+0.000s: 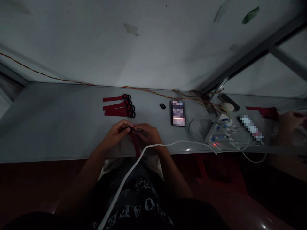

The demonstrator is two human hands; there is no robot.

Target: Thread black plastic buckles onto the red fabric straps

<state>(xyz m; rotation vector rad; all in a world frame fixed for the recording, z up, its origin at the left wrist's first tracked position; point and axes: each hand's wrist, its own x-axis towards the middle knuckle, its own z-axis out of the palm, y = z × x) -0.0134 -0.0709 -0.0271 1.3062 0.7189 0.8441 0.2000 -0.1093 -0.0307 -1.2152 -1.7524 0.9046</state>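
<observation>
My left hand and my right hand meet over the near edge of the grey table. Both are closed on one red strap with a black buckle held between the fingertips. The strap's tail hangs down toward my lap. Behind my hands lies a stack of several finished red straps with black buckles, laid side by side. A loose black buckle sits alone to their right.
A phone lies screen up right of centre. A white power strip with plugs and a coiled white cable sits further right. Another person's hand works at the far right near red straps. Thin wires run along the wall.
</observation>
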